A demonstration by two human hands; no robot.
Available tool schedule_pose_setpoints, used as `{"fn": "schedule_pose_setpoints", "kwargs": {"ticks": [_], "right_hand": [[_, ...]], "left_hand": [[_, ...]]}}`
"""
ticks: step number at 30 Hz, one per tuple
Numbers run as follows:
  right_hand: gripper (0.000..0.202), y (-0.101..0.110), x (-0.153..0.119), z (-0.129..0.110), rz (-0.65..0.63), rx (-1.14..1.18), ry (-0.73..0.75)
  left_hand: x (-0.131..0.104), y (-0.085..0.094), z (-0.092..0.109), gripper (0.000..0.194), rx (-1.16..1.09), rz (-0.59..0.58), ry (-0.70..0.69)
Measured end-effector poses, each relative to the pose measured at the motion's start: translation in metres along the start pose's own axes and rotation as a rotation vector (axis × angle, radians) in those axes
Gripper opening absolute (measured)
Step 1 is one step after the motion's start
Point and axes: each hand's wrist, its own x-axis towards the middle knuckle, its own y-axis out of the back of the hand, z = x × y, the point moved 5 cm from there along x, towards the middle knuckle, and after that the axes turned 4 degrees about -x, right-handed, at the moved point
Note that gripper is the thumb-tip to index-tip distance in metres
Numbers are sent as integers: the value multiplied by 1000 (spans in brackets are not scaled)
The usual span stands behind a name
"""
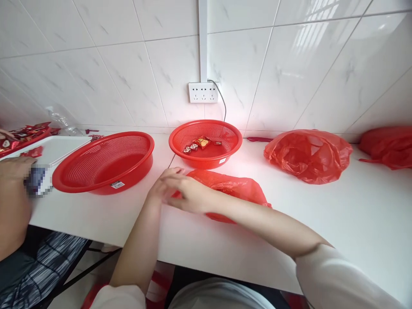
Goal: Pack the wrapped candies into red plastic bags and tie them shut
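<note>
On the white table in front of me lies a filled red plastic bag (238, 184), and its gathered end runs left into my hands. My left hand (162, 185) is closed at that end, partly covered by the other hand. Over it crosses my right hand (189, 194), fingers bent round the red film and slightly blurred. What is inside the bag cannot be made out. Just behind my hands stands a red mesh basket (206, 162) with a few small wrapped snacks (202, 142) in it.
A larger red basket (106, 182) stands to the left. Further left are a co-worker's arm (14, 193), a white tray (71, 148), a clear bottle (62, 122) and a heap of red packets (25, 133). More red bags (309, 156) lie at right. A socket strip (203, 92) is on the tiled wall.
</note>
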Motion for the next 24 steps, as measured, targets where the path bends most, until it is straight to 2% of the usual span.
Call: {"fn": "schedule_pose_setpoints", "kwargs": {"ticks": [2,4,6,7,9,11,13,15,16,18,21,24], "right_hand": [[22,22,-46,-16,-133,-54,-4],[23,42,-93,-14,-192,-252,-184],[27,57,-138,-3,-194,-452,-370],[28,62,-158,2,-176,-553,-443],[34,70,-193,14,-131,-714,-585],[37,71,-218,23,-104,-757,-688],[35,67,-232,27,-77,-670,-741],[29,63,-237,28,-50,-485,-758],[27,63,-236,28,-37,-372,-754],[25,70,-232,28,34,-176,-738],[15,105,-223,30,277,33,-691],[15,153,-205,30,523,295,-564]], "left_hand": [[-4,1,0,33,93,-163,60],[-15,4,-1,48,221,-309,133],[-30,8,1,62,283,-347,147],[-38,7,2,61,296,-380,118],[-51,1,2,51,365,-432,41],[-57,-3,-2,43,465,-378,-9],[-57,-3,-10,39,521,-306,0],[-55,-1,-16,27,498,-280,24],[-54,1,-16,22,470,-274,29],[-51,8,-8,26,384,-250,15],[-41,25,22,27,122,-165,-14],[-24,46,68,26,-344,-12,-98]]}}
